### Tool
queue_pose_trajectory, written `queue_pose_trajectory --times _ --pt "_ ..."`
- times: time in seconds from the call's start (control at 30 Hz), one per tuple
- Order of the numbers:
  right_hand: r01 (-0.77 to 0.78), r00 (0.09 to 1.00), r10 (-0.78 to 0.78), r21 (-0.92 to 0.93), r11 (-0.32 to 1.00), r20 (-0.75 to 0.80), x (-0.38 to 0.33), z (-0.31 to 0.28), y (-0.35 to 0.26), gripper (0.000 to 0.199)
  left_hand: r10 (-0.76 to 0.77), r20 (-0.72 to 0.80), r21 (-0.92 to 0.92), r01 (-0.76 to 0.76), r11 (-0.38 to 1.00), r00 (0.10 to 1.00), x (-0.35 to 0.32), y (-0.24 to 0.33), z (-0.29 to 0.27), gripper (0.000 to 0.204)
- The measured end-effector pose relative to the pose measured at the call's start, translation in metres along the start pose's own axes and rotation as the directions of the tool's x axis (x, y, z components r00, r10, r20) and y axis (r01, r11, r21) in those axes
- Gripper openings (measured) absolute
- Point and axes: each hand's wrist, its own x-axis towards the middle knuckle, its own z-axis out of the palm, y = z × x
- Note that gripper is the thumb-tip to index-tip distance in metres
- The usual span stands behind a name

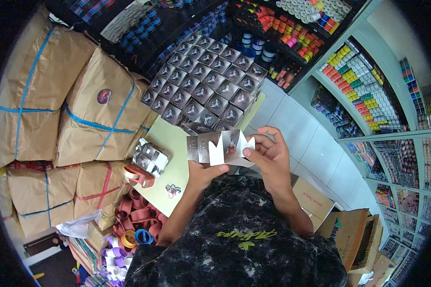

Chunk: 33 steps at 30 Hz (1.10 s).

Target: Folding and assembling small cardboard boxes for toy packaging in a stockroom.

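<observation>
A flat, unfolded grey carton blank (220,146) with white flaps is held between both hands above the pale green table (170,138). My left hand (202,173) grips it from underneath at its left half. My right hand (269,155) pinches its right flap with thumb and fingertips. Just beyond stands a stack of several folded grey boxes (206,88) in neat rows. A small pile of silver-grey folded cartons (151,157) lies on the table to the left.
Brown paper parcels tied with blue and red strapping (88,110) are stacked at left. Orange tape dispenser (139,174) and coloured tape rolls (134,225) lie below them. Shelves of coloured rolls (364,86) curve along the right. Cardboard boxes (340,225) sit at lower right.
</observation>
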Motion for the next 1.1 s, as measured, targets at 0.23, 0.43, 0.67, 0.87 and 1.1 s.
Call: queue_pose_trajectory --times 0.23,0.43,0.67,0.87,1.1 --pt "-0.065 0.998 0.064 0.038 0.997 0.012 0.002 -0.004 -0.007 0.058 0.071 0.009 0.121 -0.071 0.99 0.997 0.0 0.005 0.004 0.086" --pt "0.014 0.999 -0.011 -0.074 0.997 0.045 -0.004 0.001 -0.008 0.059 0.079 0.02 0.075 -0.08 0.994 0.997 0.002 0.009 0.012 0.086" --pt "0.208 0.978 -0.205 -0.188 0.96 0.038 -0.007 -0.002 0.005 0.044 0.048 0.012 0.056 -0.048 0.997 0.999 0.005 0.007 0.015 0.089" --pt "0.44 0.896 -0.414 -0.446 0.78 0.16 -0.01 -0.003 0.001 0.036 0.055 -0.01 -0.006 -0.056 0.998 0.998 0.004 -0.008 0.006 0.085" --pt "0.589 0.802 -0.502 -0.574 0.57 0.325 -0.007 -0.007 -0.008 0.037 -0.008 -0.018 -0.114 0.006 0.994 1.0 0.004 -0.007 0.011 0.077"
